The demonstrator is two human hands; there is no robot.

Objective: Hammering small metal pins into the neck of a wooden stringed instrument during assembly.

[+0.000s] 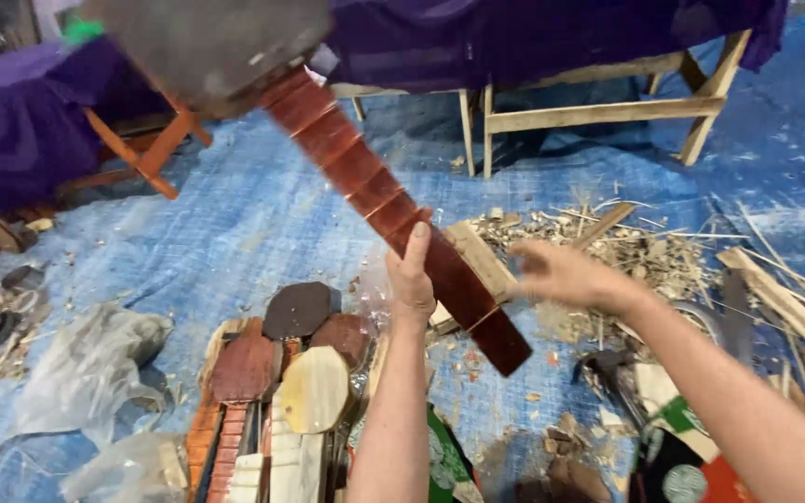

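- Step: we inspect the wooden neck (pixel 393 210); left hand (pixel 411 279) grips its lower part, stick slanting toward 11 o'clock.
- Right hand (pixel 566 273) at 3 o'clock, blurred; we cannot tell if open.
- Next likely calls for steady hold.

Long reddish-brown wooden piece (pixel 393 210) with pale crosswise notches, tilted diagonally, blurred dark head upper left, lifted above blue tarp

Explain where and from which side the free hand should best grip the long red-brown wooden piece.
Probably the bare stretch of the long red-brown wooden piece above the left hand, coming from the right: it slants up-left, its lower end is already held, and the right hand hangs open beside it.
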